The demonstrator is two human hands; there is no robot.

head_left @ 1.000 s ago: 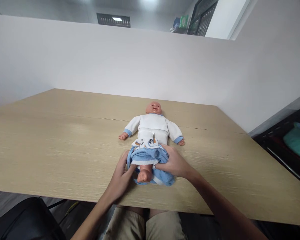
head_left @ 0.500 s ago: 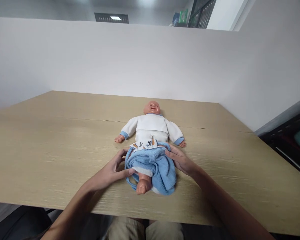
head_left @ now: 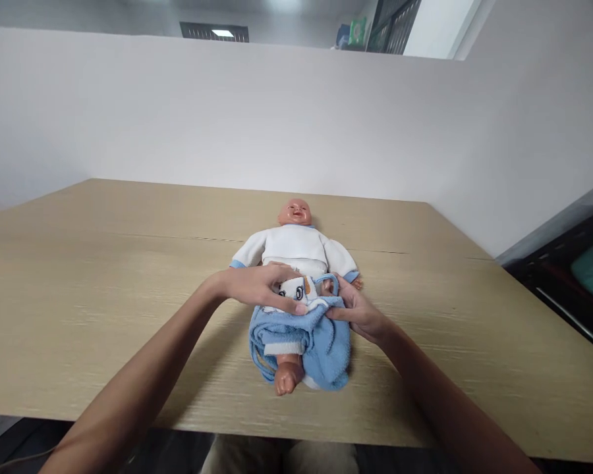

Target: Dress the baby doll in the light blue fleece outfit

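A baby doll (head_left: pixel 296 243) in a white top with blue cuffs lies on its back on the wooden table (head_left: pixel 103 289), head away from me. Blue terry trousers (head_left: pixel 321 342) with a white cartoon patch are bunched around its legs; one bare foot sticks out toward me. My left hand (head_left: pixel 259 286) lies across the doll's waist, its fingers pinching the top edge of the trousers. My right hand (head_left: pixel 353 309) grips the trousers' waist edge at the doll's other hip, fingers closed on the cloth.
A white partition wall (head_left: pixel 227 112) runs behind the table and along its right side. At the far right, beyond the table edge, is a dark rack with a teal item (head_left: pixel 590 263). My knees show below the near edge.
My left hand has moved from beside the doll's legs up onto its waist and closed on the trousers' edge. My right hand has moved slightly and closed on the waist edge. The trousers sit higher.
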